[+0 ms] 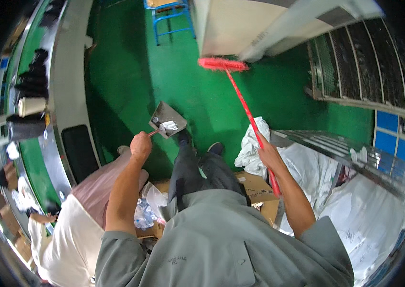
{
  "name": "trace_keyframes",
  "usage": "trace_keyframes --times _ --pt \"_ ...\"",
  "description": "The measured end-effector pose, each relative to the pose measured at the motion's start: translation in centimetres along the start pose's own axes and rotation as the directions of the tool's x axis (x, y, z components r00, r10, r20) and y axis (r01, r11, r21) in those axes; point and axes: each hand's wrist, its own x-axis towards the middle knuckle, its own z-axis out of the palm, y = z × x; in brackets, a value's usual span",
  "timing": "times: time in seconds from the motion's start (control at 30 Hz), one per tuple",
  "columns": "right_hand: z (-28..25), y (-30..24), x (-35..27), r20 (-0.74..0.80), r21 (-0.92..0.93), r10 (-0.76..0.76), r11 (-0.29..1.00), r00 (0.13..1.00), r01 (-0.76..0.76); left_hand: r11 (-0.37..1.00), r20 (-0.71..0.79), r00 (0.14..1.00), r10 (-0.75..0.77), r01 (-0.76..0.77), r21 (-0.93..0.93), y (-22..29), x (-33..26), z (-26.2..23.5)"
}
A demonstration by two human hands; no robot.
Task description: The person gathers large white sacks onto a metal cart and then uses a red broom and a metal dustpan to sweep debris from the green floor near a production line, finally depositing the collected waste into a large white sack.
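Observation:
My left hand is closed round the handle of a grey dustpan. Some white, crumpled scraps lie in the pan, which is close to the green floor by my feet. In my right hand is the red pole of a broom, its fingers wrapped round the lower part. The broom's wide red bristle head is out ahead, by the foot of a pale cabinet. Broom head and dustpan are well apart.
A blue-framed stool stands ahead. At right are a wire rack, a metal frame and large white sacks. Cardboard and a bag of plastic bottles lie by my legs. Another person sits close at left, beside a workbench.

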Motion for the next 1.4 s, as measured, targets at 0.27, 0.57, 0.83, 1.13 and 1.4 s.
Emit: trace_keyframes --times 0.27,0.57,0.83,1.13,1.4 --pt "12.4 1.1 -7.1 0.102 -0.119 0.093 0.990 0.990 -0.081 0.973 0.149 0.970 0.193 -0.209 0.100 2.4 3.8 2.5" --pt "5.3 -3.8 -15.4 0.145 0.336 0.290 0.885 0.946 -0.323 0.956 0.262 0.933 0.246 -0.278 0.092 4.7 5.8 1.4" --pt "9.0 -8.7 -8.8 0.226 0.547 0.341 0.731 0.912 -0.409 0.922 0.335 0.889 0.313 -0.369 0.115 7.3 5.6 2.8" --pt "6.9 -16.9 -14.1 0.642 0.759 0.113 0.051 0.758 -0.649 0.872 0.331 0.847 0.415 -0.474 0.120 8.8 4.8 3.7" --pt "2.0 -18.0 -16.4 0.532 0.759 0.160 0.345 0.831 -0.552 0.922 0.317 0.893 0.321 -0.371 0.111 5.2 5.3 2.3"
